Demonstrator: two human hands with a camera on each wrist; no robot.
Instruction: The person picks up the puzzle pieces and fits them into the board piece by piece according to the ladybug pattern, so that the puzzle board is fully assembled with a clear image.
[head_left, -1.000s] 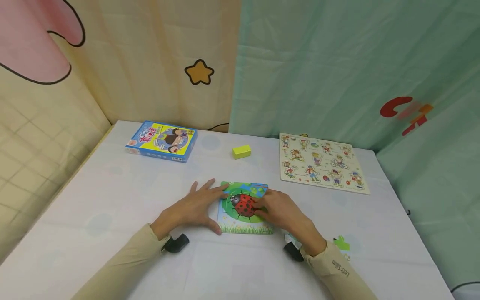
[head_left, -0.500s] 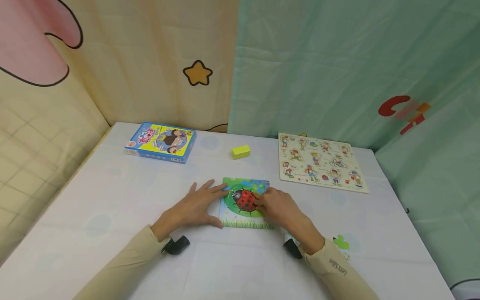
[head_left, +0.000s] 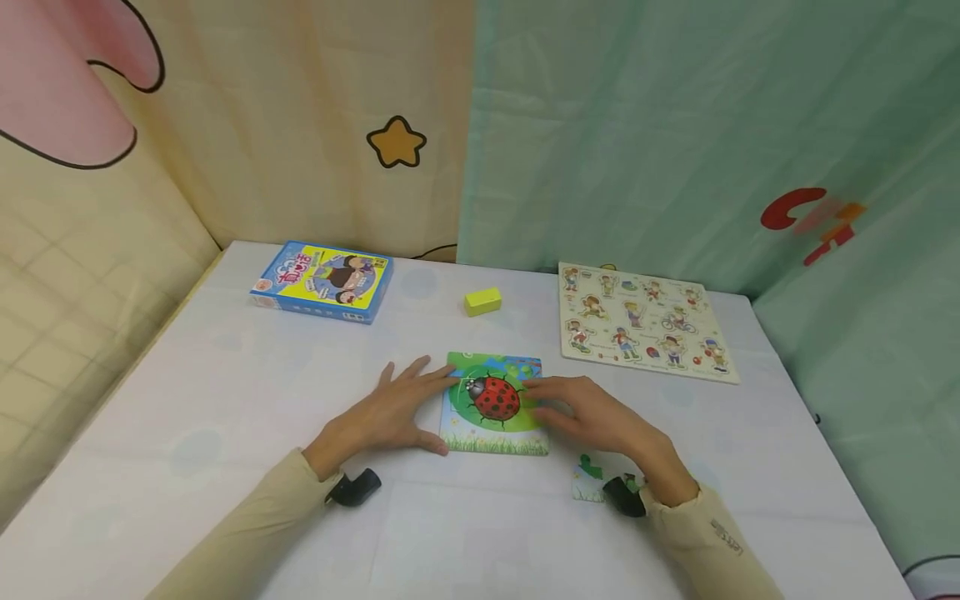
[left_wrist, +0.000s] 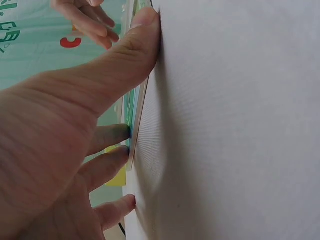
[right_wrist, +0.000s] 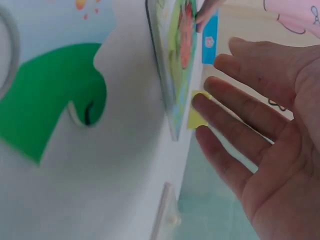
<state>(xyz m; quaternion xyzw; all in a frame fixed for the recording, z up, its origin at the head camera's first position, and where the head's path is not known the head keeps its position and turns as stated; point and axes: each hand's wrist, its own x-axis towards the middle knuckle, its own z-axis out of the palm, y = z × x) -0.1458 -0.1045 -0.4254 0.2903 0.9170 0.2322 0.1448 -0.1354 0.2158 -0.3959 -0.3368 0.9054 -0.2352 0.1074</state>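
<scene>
A square ladybug puzzle lies flat on the table, showing a red spotted beetle over grass. Along its left edge my left hand is spread, thumb at the near corner and fingertips at the far one. In the left wrist view the thumb and two fingers of that left hand touch the board's thin side. My right hand hovers by the puzzle's right edge with its fingers extended. The right wrist view shows this right hand holding nothing, beside the tilted-looking puzzle.
Near my right wrist lies a loose puzzle piece with green on it, and another is partly hidden by the black wrist camera. Farther back are a blue-and-yellow box, a yellow block and a board of cartoon figures.
My right hand has let go of the ladybug area and drawn back to the right, its fingers straightening. The puzzle has shifted slightly away from me. The left hand stays at its edge.
</scene>
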